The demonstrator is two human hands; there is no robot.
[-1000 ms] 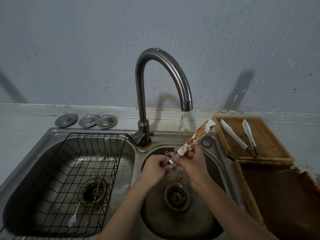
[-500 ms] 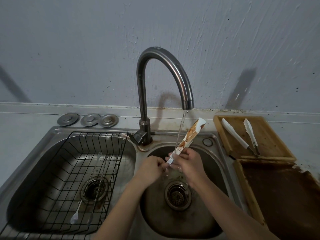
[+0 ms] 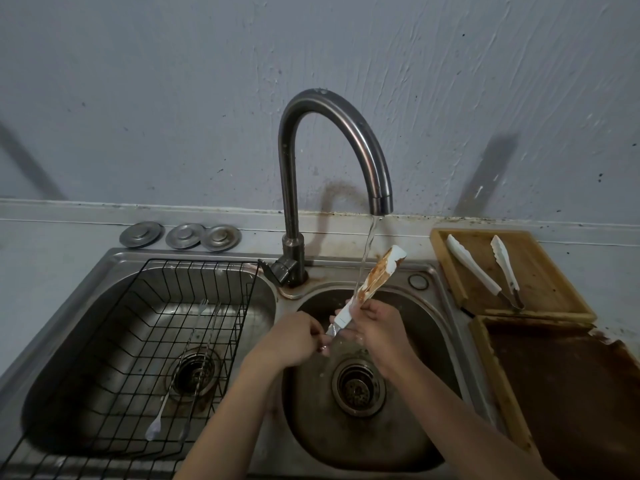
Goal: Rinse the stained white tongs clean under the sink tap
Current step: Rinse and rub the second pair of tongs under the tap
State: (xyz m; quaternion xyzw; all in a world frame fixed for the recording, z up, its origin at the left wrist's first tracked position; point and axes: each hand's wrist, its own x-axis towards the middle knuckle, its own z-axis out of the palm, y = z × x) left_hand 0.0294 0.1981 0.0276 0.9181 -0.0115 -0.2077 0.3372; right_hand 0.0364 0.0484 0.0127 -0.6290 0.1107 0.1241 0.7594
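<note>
The stained white plastic tongs are held tilted over the right basin of the steel double sink, metal hinge end low and near, smeared tips up and to the far right. Brown sauce still coats most of the upper half; only the lower part near the hands looks white. The thin stream of water from the curved dark metal tap runs down just along the left edge of the tongs and meets them about midway.

The right hand is wrapped around the lower white stretch of the tongs, fingers closed on it. The left hand is closed at the metal hinge end, pinching it as far as can be told; the fingertips are partly hidden.

The step in hand looks like the rinse itself, early on, since the stain is mostly intact. The next move likely calls for bringing the stained tips lower and left, so the stream falls on the brown area, then turning the tongs and rubbing with the fingers.

To the right, a clean pair of white tongs lies on a wooden tray on the counter. A black wire rack sits in the left basin.
</note>
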